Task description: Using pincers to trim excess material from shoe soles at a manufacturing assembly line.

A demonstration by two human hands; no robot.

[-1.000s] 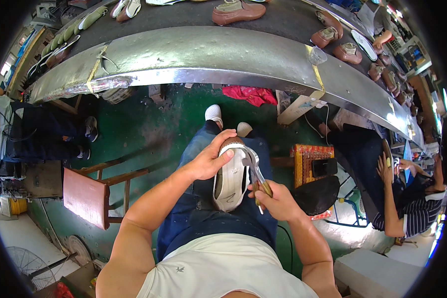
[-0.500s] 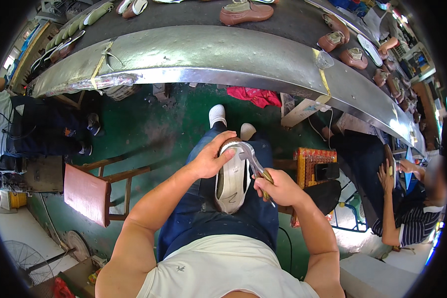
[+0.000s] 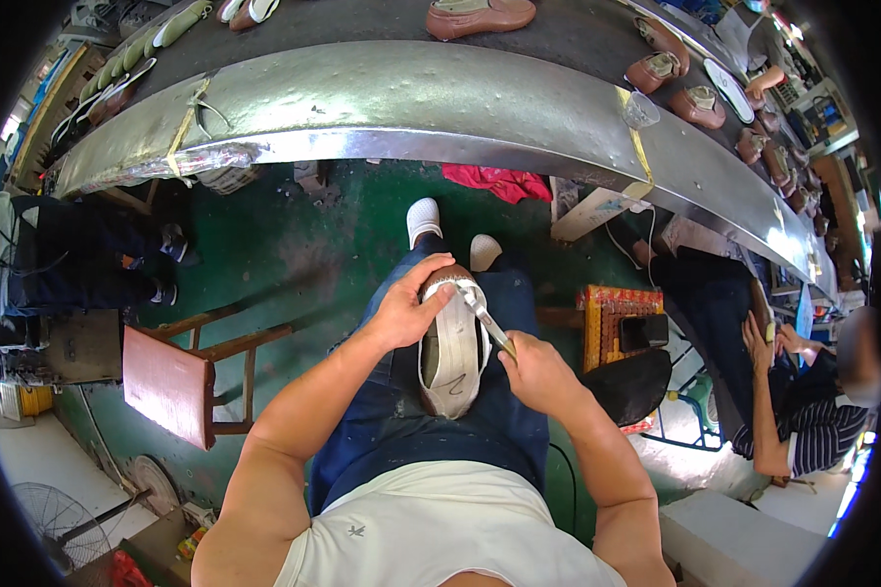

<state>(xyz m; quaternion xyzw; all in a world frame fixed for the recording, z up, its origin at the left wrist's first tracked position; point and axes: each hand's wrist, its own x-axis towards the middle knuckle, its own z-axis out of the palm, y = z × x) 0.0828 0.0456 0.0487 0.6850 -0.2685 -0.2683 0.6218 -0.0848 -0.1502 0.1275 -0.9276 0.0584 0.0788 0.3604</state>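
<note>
On my lap lies a shoe [image 3: 450, 364], bottom up, with a cream sole side facing me and brown upper showing at the toe. My left hand [image 3: 408, 305] is wrapped round its toe end from the left, thumb pressed on the top edge. My right hand [image 3: 542, 372] is closed round the handle of metal lasting pliers [image 3: 481, 312]. Their head rests at the toe edge, close beside my left thumb. Whether the jaws grip the upper there is too small to tell.
Ahead runs a metal-edged conveyor bench [image 3: 362, 103] carrying several brown shoes [image 3: 482, 18]. A stool [image 3: 168, 384] stands at left, near another person's legs. At right are a woven seat [image 3: 607, 328] with a phone [image 3: 643, 333], and a seated co-worker [image 3: 822, 435].
The pliers' head has moved down onto the toe edge, left of where it was, and my right hand has turned with it. My left hand stays on the shoe.
</note>
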